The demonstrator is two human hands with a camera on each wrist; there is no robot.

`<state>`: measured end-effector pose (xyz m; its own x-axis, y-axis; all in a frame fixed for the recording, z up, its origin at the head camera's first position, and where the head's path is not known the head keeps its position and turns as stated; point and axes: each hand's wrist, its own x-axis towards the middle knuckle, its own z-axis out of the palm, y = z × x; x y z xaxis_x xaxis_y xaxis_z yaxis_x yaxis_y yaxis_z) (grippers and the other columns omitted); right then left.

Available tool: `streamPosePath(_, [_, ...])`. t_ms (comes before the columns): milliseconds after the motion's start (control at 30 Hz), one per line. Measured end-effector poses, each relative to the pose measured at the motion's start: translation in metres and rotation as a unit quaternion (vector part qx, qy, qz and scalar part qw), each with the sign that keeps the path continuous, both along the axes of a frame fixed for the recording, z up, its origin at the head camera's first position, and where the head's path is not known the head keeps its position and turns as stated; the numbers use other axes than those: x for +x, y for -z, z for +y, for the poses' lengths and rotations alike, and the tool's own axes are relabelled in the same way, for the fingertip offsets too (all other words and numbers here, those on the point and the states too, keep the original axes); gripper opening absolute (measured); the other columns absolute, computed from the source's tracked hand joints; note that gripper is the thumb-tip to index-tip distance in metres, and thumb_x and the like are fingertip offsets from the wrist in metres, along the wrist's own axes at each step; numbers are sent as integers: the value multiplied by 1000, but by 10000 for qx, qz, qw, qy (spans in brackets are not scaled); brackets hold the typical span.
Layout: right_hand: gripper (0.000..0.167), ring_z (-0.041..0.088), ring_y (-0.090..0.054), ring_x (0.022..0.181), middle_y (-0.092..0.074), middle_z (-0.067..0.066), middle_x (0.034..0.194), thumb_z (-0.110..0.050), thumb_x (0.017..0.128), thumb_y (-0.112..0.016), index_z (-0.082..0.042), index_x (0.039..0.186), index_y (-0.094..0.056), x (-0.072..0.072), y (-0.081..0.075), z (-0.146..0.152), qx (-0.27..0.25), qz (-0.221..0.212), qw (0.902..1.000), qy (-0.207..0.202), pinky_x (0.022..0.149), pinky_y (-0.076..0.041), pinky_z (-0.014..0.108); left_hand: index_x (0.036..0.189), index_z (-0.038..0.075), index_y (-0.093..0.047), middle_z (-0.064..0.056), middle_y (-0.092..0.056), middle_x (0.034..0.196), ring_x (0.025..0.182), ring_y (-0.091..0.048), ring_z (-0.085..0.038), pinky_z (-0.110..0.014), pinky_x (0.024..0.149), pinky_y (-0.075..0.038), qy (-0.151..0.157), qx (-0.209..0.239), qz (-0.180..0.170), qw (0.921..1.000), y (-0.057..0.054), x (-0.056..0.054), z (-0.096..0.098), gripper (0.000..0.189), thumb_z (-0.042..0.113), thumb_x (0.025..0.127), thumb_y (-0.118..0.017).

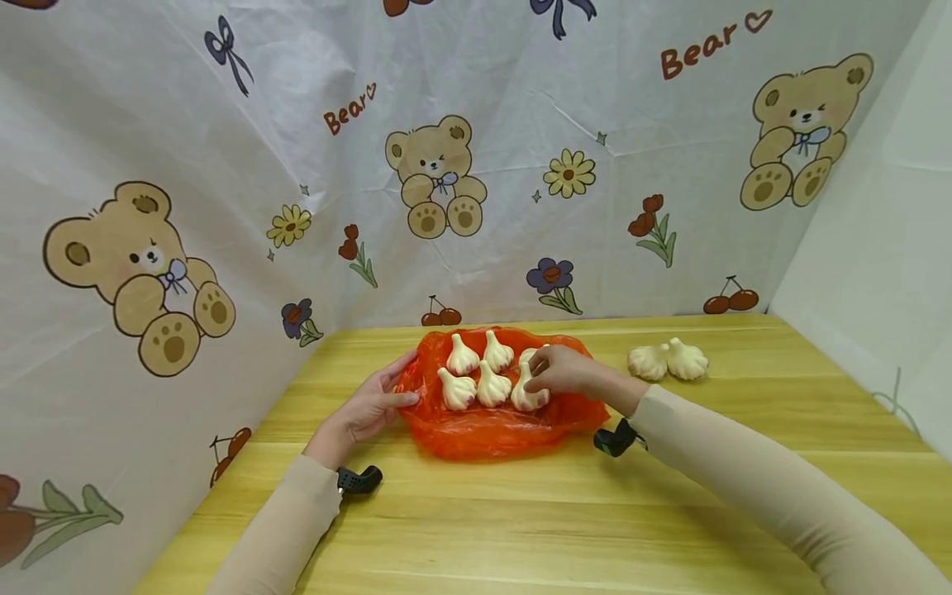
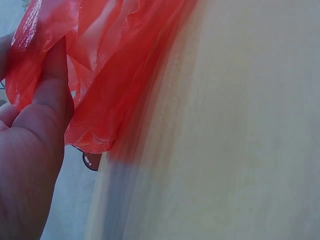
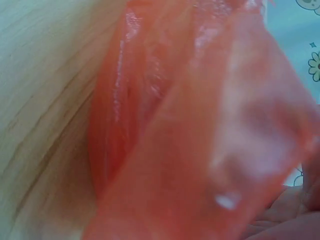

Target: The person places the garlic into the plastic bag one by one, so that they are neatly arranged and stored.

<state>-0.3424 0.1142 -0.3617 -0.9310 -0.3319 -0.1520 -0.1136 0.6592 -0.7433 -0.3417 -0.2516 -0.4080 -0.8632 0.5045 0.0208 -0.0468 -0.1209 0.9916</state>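
A red plastic bag lies spread wide on the table with several white garlic bulbs in two rows inside it. My left hand pinches the bag's left edge between thumb and fingers; the left wrist view shows the red film folded over them. Reaching in from the right, my right hand holds a garlic bulb of the front row by its upper part. Another bulb behind it is partly covered by that hand. In the right wrist view, the bag's film hides most of the hand.
Two more garlic bulbs sit side by side on the wooden table, right of the bag. A white cloth printed with bears and flowers hangs behind and to the left. A thin cord is at the far right edge.
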Motion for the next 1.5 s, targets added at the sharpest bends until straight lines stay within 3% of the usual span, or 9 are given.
streamPosePath(333, [43,34,-64,114,-63,22,129,-17,95,-72,5,128,-57,4,-11,13,-636,-41,9976,-256,100,-59,47,167,21,-17,-13,-16,173,130,-57,-16,-31,100,-58,-19,15,-20,10000,1,3,1,91,-10,95,-63])
streamPosePath(567, [43,33,-63,113,-65,16,123,-21,95,-72,2,128,-58,10,-27,32,-624,156,9977,-230,100,-58,46,167,20,-17,-13,-15,173,129,-57,-16,-31,99,-59,-39,18,23,10000,-1,2,1,91,-11,95,-63])
streamPosePath(667, [44,34,-63,114,-65,16,125,-22,96,-71,2,130,-57,11,-31,43,-657,248,9973,-202,97,-59,43,167,20,-18,-13,-16,173,129,-57,-16,-30,98,-59,-47,11,29,10000,-1,1,1,91,-11,94,-63])
streamPosePath(767, [45,35,-61,118,-63,16,129,-24,98,-70,1,133,-55,13,-34,56,-682,291,9971,-177,102,-57,45,167,21,-18,-13,-17,172,128,-58,-15,-30,98,-59,-44,16,24,10000,-1,1,1,91,-11,94,-63])
streamPosePath(967, [48,35,-58,124,-59,20,136,-25,100,-67,1,137,-52,11,-39,80,-702,454,9962,-248,110,-51,53,167,22,-18,-13,-17,172,129,-58,-16,-32,99,-58,-28,-34,7,10000,0,1,0,90,-9,95,-64])
streamPosePath(1300, [49,35,-61,122,-59,22,138,-30,102,-66,0,138,-53,6,-39,116,-624,825,9939,-378,98,-59,42,167,21,-18,-13,-17,172,130,-57,-17,-34,100,-58,5,-34,43,10000,0,2,0,90,-8,95,-64])
streamPosePath(1500, [46,32,-62,118,-58,24,138,-28,103,-65,2,136,-53,5,-37,136,-764,855,9930,-277,100,-58,49,167,21,-18,-14,-16,172,129,-58,-17,-33,100,-58,1,-15,42,10000,0,2,0,90,-9,95,-64])
